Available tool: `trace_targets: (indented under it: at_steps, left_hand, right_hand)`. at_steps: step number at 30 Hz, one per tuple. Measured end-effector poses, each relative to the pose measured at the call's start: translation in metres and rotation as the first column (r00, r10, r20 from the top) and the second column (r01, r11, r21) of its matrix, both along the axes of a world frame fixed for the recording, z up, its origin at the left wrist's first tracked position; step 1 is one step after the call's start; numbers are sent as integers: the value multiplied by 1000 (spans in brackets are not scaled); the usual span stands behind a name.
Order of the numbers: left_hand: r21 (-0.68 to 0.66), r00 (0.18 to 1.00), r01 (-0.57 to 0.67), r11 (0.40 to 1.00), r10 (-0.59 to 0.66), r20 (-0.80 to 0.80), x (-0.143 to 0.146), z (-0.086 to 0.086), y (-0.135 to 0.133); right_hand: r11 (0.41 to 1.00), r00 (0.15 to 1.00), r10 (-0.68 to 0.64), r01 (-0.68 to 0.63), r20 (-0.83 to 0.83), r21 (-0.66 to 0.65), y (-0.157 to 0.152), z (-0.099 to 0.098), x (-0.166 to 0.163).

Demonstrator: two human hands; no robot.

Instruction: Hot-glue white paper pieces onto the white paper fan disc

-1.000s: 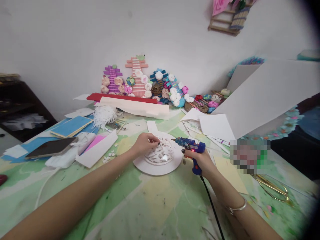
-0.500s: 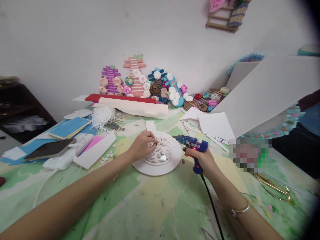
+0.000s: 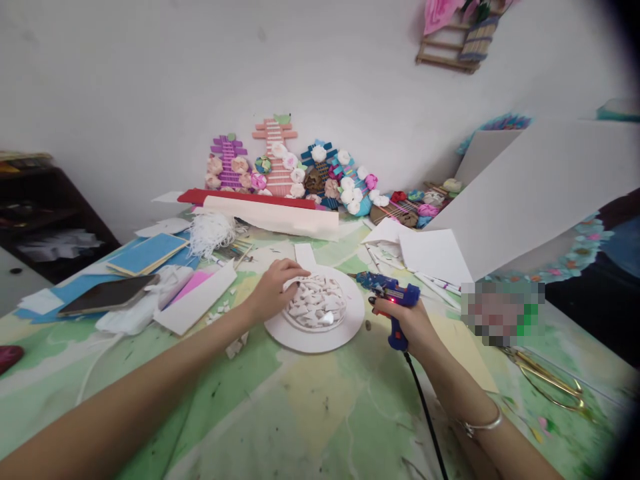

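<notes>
A round white disc (image 3: 280,339) lies flat on the table, with a raised round middle covered in broken white pieces (image 3: 317,303). My left hand (image 3: 274,288) rests over the left rim of that middle, its fingers stretched and apart, and nothing shows between them. To the right of the disc, my right hand (image 3: 403,313) is wrapped round a blue hot glue gun (image 3: 399,293). The gun's nozzle points left, just over the disc's right edge, and a red light glows on its body. A black cord hangs from its handle.
Loose white pieces (image 3: 237,345) lie beside my left forearm. A phone (image 3: 107,295), blue sheets (image 3: 150,253) and white string (image 3: 213,233) are at the left. Gold-handled scissors (image 3: 550,377) and white card (image 3: 433,250) lie right. Flower-covered crafts (image 3: 277,160) lean on the wall.
My left hand has moved left, from over the broken pieces to their left rim, and its fingers have spread. The right hand with the glue gun stays nearly in place.
</notes>
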State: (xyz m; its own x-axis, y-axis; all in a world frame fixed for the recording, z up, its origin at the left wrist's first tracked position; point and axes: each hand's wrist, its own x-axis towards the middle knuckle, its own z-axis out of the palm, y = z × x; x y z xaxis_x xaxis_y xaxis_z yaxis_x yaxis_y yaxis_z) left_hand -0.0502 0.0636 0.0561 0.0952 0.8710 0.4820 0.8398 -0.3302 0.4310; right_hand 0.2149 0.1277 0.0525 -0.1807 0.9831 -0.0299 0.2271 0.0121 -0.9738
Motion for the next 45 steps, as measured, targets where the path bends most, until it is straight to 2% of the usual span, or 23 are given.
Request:
trace_targets:
  at_steps: [3,6,11,14,18,20,24,30,35,39,45]
  left_hand:
    - [-104,998,-36,994,41,44,-21,10,-26]
    - [-212,998,-43,976,50,27,-49,12,-60]
    - [-420,1000,-24,907,28,1,-80,1,-111]
    - [-393,997,-73,917,52,-64,-82,-6,-123]
    - [-329,981,-184,926,153,-119,-77,-11,-120]
    - [-344,985,-155,926,118,-125,-74,-12,-116]
    - [-367,990,-22,930,-31,-139,-71,-14,-108]
    - [-337,985,-76,938,18,-171,-77,-12,-104]
    - [-352,984,-111,929,52,-173,-82,-7,-108]
    - [-313,978,-119,942,57,-199,-81,1,-107]
    - [-205,992,-35,978,10,-123,-56,16,-76]
  right_hand:
    - [1000,1000,-2,2,-19,0,0,-1,1]
    - [1000,999,0,1,-44,19,-2,-1,1]
    - [1000,999,-6,5,37,13,-8,3,-1]
    - [1000,997,-12,11,74,17,-12,5,-3]
    - [1000,994,-20,21,108,-8,-15,7,-4]
    - [1000,994,-23,24,106,-7,-16,8,-5]
    - [1000,992,-25,27,122,-14,-16,9,-4]
    - [998,995,58,-61,76,33,-16,4,-2]
    - [998,995,60,-61,85,13,-16,4,-1]
    - [998,995,58,-59,87,13,-16,6,0]
    - [998,996,29,-33,86,47,-13,10,1]
